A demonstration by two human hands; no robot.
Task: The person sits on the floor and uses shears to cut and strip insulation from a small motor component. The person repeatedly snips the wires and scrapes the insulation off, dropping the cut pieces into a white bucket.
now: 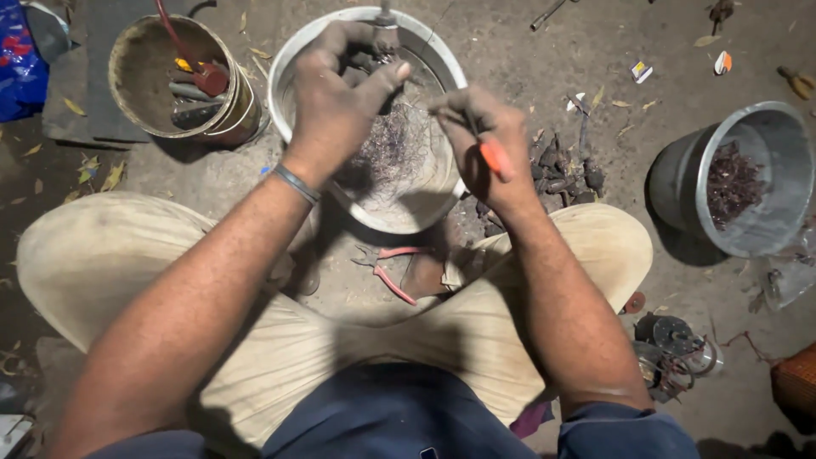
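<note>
Head view shows your left hand (336,93) closed around a small dark metal part (384,38) held over the far rim of the round white metal basin (285,72), and your right hand (489,149) closed on a slim tool with an orange handle (495,159), its tip aimed toward that part; the tip itself is too dark to make out. A tangle of fine dark wire (389,153) lies in the basin below both hands. Keep the part low and over the basin so whatever comes loose falls into the wire heap and not on the dirt floor (527,59). Hold your left grip firm and let the right hand do the fine work, levering away from your left thumb. The red-handled pliers (389,270) lie on the floor between your knees, within reach. The grey metal bucket of dark scrap (738,180) stands well to your right, the rusty tin of tools (183,76) to your left.
</note>
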